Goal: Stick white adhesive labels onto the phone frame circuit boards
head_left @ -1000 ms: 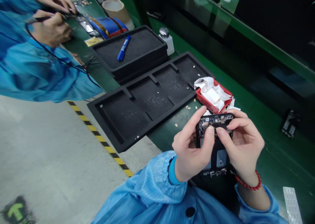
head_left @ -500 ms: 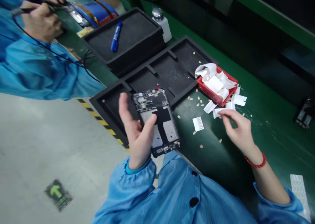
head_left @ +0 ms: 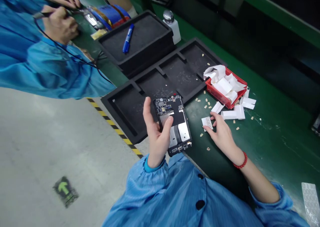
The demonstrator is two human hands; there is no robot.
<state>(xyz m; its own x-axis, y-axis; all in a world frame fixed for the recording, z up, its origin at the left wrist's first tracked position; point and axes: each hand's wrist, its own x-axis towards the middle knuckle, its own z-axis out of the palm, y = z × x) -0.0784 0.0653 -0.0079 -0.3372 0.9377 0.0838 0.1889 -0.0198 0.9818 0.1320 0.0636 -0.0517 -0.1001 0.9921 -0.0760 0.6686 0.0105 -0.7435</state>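
My left hand [head_left: 160, 133] is wrapped round an opened smartphone [head_left: 175, 125] with its circuit board and silver plates facing up. The thumb lies across the phone's face and the index finger extends past its left edge. Over the green tabletop, my right hand [head_left: 222, 132] has its thumb and fingertips closed at the edges of a small white sticker sheet [head_left: 207, 123] with a row of grey outlines. Whether the sheet is lifted off the table I cannot tell. Several tiny tan pieces [head_left: 206, 105] are scattered nearby.
A red tray [head_left: 217, 95] full of white paper scraps stands beyond my right hand, with paper strips [head_left: 230, 115] beside it. Black trays [head_left: 145, 118] lie ahead, one bearing a blue marker [head_left: 128, 39]. A bottle [head_left: 175, 29] stands behind. A co-worker's hands [head_left: 61, 25] work at left.
My right hand has left the folded paper strip by the red tray and moved left and toward me to the sticker sheet. The phone stays in my left hand; the view has shifted slightly.
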